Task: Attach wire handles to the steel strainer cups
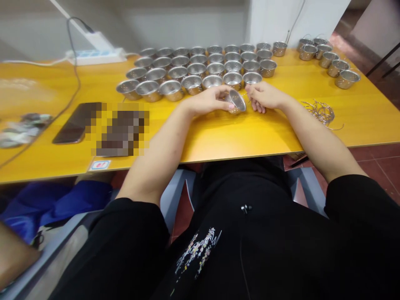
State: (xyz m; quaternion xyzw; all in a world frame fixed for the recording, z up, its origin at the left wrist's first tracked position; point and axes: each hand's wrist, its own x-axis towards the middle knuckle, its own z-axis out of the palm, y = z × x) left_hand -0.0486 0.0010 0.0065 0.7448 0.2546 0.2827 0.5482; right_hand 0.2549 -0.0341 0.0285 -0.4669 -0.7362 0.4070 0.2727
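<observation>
My left hand point(215, 100) is closed on a small perforated metal cup point(236, 101), thumb near its base and fingers over its upper side. The cup is tilted, its mouth turned toward my right hand. Close beside it, my right hand point(261, 96) is pinched, with a thin wire showing faintly between its fingertips and the cup. Just behind both hands stand rows of similar perforated metal cups point(191, 85). A tangled heap of bent wires point(321, 113) lies to the right of my right forearm.
More metal cups point(347, 79) stand at the back right, some with wire handles raised. On the left lie a phone point(76, 123), a pixelated dark object point(120, 133) and a crumpled bundle point(25, 129). A power strip point(96, 56) trails cables. Another person's arm point(15, 254) shows at lower left.
</observation>
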